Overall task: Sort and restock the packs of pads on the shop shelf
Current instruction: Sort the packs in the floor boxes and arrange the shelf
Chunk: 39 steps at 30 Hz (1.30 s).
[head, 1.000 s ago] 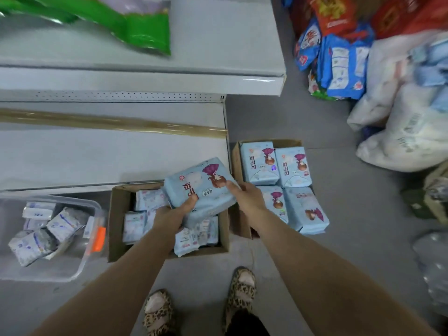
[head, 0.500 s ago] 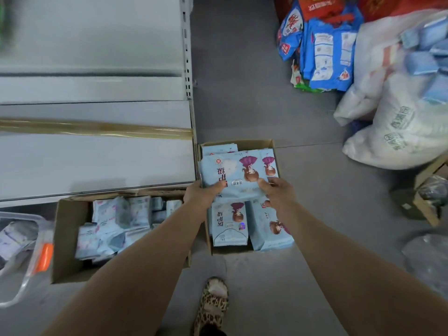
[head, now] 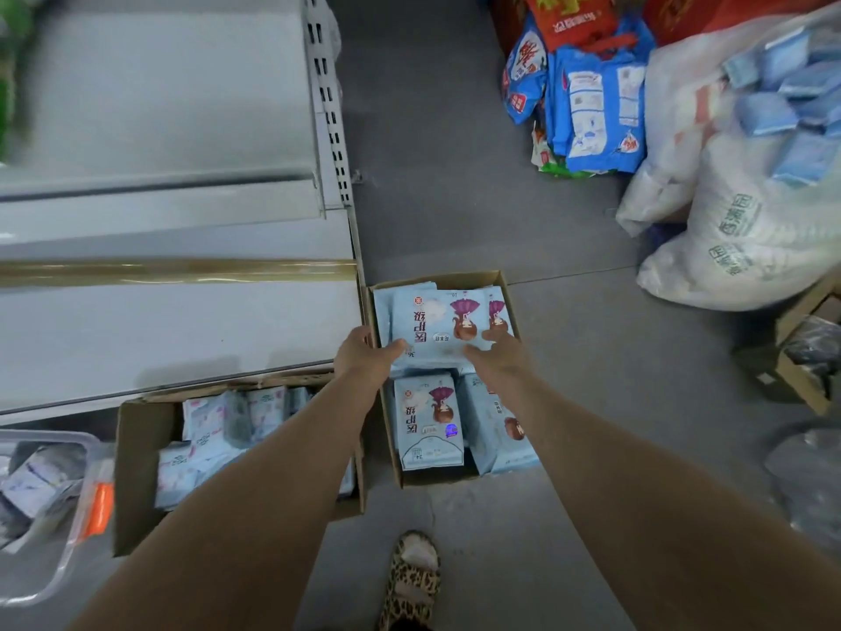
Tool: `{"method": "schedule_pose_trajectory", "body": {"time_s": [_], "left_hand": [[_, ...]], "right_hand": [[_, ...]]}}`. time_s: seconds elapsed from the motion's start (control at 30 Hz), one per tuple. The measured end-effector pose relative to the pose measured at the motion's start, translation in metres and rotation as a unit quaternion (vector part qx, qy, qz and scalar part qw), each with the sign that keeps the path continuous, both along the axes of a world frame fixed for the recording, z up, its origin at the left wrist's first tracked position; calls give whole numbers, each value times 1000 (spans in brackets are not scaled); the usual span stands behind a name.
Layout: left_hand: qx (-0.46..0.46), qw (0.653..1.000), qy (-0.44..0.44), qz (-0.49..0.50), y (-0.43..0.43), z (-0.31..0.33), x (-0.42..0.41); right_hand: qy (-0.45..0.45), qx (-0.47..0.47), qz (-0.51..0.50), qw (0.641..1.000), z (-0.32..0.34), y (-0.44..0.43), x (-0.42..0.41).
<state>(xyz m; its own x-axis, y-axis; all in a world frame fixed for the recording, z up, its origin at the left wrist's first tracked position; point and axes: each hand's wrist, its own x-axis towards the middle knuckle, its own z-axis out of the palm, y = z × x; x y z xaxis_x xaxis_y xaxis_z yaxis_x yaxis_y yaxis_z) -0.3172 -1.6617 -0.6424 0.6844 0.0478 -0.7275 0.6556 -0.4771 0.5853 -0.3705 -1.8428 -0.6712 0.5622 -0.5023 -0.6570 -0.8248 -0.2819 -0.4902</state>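
While the pack (head: 437,321) lies flat atop other packs (head: 500,311) at the far end of the box (head: 498,277), long axis crosswise, the left hand (head: 364,357) pinches its left edge and the right hand (head: 498,352) rests straight-fingered on its right, equally near.

Pale-blue pad pack (head: 437,323) flat atop carton (head: 500,280)

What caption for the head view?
Left hand and right hand on a blue pad pack in the carton beside the shelf.
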Motion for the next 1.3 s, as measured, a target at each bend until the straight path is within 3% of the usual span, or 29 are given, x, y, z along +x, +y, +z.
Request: {"method": "schedule_pose_trajectory", "body": {"time_s": [0.2,0.57,0.8,1.07,1.3], "left_hand": [[29,995,-63,-75,36,67,5],[-3,977,-149,-150,141,246,-14],[48,926,-294,-233,202,409,-10],[124,870,-447,-168,248,578,-33],[168,835,-516,-89,287,658,-64]], "right_hand": [[-23,-82,113,990,73,41,1],[-108,-143,167,969,279,141,-24],[-153,-244,242,927,446,187,-29],[-283,-291,285,869,609,221,-39],[-362,-320,308,819,691,249,-53]]}}
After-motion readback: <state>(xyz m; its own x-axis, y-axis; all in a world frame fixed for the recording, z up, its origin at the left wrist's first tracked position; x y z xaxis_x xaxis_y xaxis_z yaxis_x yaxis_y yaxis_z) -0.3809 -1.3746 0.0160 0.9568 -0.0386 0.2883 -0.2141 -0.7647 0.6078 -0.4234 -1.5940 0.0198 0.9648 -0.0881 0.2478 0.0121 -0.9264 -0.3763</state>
